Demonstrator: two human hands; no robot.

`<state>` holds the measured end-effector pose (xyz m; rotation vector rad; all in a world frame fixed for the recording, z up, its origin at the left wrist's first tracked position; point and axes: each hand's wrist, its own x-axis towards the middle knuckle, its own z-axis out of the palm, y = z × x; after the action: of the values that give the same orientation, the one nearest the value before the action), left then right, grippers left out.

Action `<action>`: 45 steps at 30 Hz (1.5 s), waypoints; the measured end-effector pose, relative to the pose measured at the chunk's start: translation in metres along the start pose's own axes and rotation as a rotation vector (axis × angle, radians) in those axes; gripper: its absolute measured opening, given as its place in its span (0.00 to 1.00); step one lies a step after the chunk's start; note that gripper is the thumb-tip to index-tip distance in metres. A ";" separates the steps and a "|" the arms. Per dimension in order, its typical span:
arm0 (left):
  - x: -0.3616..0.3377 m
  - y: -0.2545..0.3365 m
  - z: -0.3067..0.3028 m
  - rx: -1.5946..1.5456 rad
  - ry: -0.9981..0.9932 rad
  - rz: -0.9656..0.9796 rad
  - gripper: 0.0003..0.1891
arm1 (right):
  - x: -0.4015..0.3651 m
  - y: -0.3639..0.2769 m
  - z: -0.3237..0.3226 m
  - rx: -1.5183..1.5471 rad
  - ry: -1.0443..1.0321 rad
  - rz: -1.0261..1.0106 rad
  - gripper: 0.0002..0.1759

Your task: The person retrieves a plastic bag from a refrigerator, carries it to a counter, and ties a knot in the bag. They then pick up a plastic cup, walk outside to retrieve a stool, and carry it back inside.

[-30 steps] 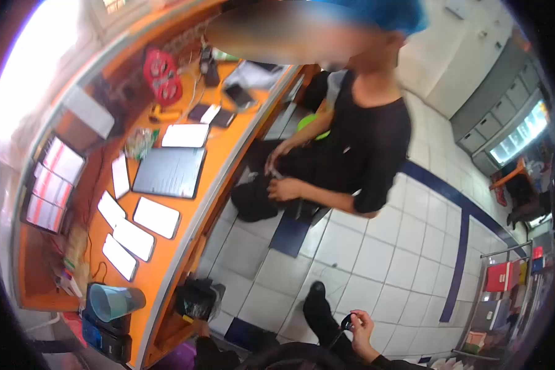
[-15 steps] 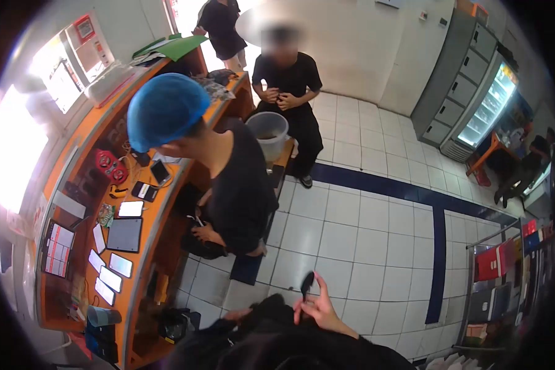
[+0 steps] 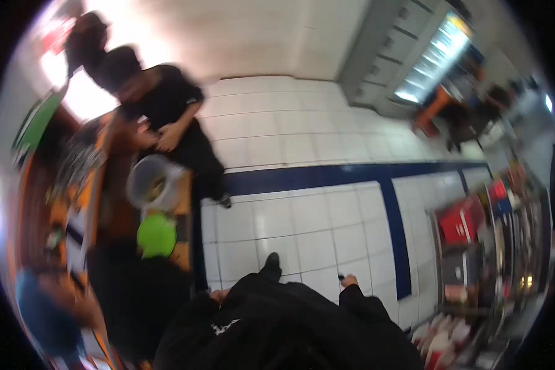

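My right hand (image 3: 349,281) is low beside my body, over the white tiled floor. Its fingers are closed on a small black thing (image 3: 341,277), mostly hidden now; half a second ago it showed a rounded, spoon-like end. At my other side, my left hand (image 3: 217,296) shows only in part at the edge of my black sleeve. Its fingers are too blurred and covered to read, and I see nothing held there. My dark shoe (image 3: 272,264) sticks out ahead on the tiles.
To the left, a person in a blue hair cap (image 3: 46,308) is at the orange counter. A seated person (image 3: 166,105) is beside a translucent bucket (image 3: 143,185) and a green round lid (image 3: 156,235). A rack with a red box (image 3: 461,221) stands right; a lit fridge (image 3: 435,58) is farther off.
My view has swung, so the counter and people sit farther left. My right hand has dropped from a raised position to low by my side, still holding the black thing.
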<state>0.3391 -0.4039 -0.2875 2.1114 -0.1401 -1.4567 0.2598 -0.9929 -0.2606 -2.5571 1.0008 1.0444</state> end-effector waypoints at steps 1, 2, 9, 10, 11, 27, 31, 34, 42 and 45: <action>0.011 0.015 -0.026 0.004 -0.010 -0.011 0.14 | -0.013 0.038 0.015 0.032 0.017 0.106 0.22; 0.019 0.028 -0.045 -0.010 -0.015 -0.026 0.14 | 0.005 0.096 0.057 0.085 -0.074 0.101 0.23; 0.134 0.136 -0.189 -0.113 0.031 -0.074 0.15 | -0.002 0.109 -0.024 0.306 -0.179 0.500 0.19; 0.161 0.157 -0.211 -0.127 0.045 -0.068 0.15 | 0.037 0.081 -0.051 0.345 -0.096 0.422 0.20; 0.181 0.176 -0.231 -0.157 0.062 -0.060 0.15 | 0.084 0.050 -0.079 0.368 0.004 0.304 0.23; 0.389 0.370 -0.578 -0.248 0.507 0.091 0.17 | 0.676 -0.845 -0.825 0.542 0.204 -1.165 0.02; 0.462 0.399 -0.768 -0.554 0.298 -0.342 0.16 | 0.717 -0.957 -0.796 0.721 -0.002 -0.780 0.13; 0.470 0.422 -0.977 -0.596 0.861 -0.080 0.20 | 0.779 -1.000 -0.760 0.302 -0.041 -0.939 0.11; 0.353 0.446 -1.440 -1.406 1.130 0.923 0.31 | 0.790 -1.118 -0.835 -0.103 0.021 -0.725 0.15; 0.393 0.385 -1.515 -1.368 1.242 0.677 0.31 | 0.846 -1.241 -0.866 -0.349 0.088 -0.805 0.18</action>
<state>1.9277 -0.2902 -0.0425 1.1684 0.4481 0.3515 1.9882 -0.8586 -0.2845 -2.8520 -0.2588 0.9046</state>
